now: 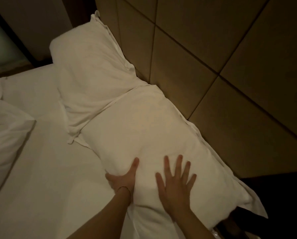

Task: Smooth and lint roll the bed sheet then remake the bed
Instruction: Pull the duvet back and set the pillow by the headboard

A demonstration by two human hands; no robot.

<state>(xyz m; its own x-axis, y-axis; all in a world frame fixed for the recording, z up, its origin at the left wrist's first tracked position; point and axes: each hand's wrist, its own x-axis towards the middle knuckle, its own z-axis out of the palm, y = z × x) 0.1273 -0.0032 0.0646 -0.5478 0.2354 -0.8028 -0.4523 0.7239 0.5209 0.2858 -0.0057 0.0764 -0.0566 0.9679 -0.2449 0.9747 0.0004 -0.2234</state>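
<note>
Near pillow runs lower right to centre frame along the headboard. My right hand presses flat on it, fingers spread; my left hand cups its left edge, nearer the sheet.

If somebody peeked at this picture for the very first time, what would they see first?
Probably the two bare hands at the bottom: the right hand lies flat with its fingers spread on the near pillow, and the left hand presses that pillow's side. Next, a second, more rumpled pillow lies beyond it, and both sit along the padded headboard on the white bed sheet.
</note>
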